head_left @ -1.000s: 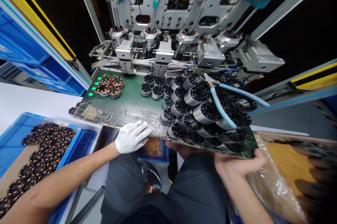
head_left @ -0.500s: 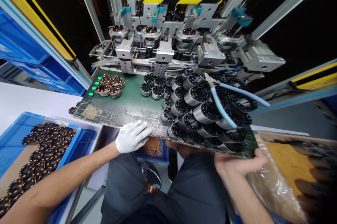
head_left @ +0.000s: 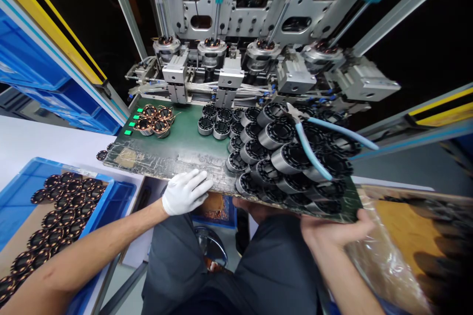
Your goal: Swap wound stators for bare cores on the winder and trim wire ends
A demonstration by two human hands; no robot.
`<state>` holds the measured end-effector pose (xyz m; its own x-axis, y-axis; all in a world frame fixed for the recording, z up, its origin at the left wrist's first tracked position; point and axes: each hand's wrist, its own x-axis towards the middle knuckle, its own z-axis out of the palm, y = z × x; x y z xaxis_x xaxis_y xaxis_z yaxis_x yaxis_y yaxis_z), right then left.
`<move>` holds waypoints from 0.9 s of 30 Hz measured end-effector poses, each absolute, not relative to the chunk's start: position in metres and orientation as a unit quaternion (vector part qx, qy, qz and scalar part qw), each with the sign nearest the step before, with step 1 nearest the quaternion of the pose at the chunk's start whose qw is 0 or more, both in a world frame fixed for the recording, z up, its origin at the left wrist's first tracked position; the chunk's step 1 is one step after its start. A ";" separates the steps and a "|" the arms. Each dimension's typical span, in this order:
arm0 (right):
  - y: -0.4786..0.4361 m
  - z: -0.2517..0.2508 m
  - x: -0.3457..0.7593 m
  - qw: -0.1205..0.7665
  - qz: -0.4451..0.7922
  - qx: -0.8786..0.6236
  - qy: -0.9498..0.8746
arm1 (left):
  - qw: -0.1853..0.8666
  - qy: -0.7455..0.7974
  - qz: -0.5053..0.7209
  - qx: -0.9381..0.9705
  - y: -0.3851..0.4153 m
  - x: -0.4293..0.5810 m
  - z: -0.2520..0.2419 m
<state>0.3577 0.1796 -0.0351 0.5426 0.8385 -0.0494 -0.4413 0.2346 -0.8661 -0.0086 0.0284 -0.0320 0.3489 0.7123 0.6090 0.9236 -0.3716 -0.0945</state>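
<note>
My left hand (head_left: 187, 192), in a white glove, lies flat on the worn front edge of a green board (head_left: 188, 150), fingers stretched out and holding nothing. My bare right hand (head_left: 338, 228) is at the board's front right corner, its thumb against the edge; its other fingers are hidden below. Stator cores (head_left: 279, 133), grey rings with black slotted liners, stand stacked on the board's right part. Pliers (head_left: 312, 150) with light blue handles rest open on top of them. Several copper-wound stators (head_left: 161, 128) sit at the board's left end.
Behind the board stands a winding machine (head_left: 231, 73) with several heads and a raised plate (head_left: 240, 21). A blue bin (head_left: 31, 172) of wound stators is at left. At right is a box with plastic film (head_left: 384, 256). Yellow-striped posts (head_left: 55, 19) flank the machine.
The machine's upper plate, with its striped bar and teal clamps, has risen, and longer rods show above the heads. Both my hands, the board and the parts have stayed in place.
</note>
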 end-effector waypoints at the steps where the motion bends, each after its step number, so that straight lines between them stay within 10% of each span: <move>1: 0.180 -0.035 0.358 0.753 0.425 -0.451 -0.223 | 0.218 -0.516 -0.244 -0.792 0.028 -0.009 -0.032; 27: 0.179 -0.035 0.358 0.751 0.430 -0.454 -0.212 | 0.216 -0.520 -0.234 -0.793 0.028 -0.008 -0.032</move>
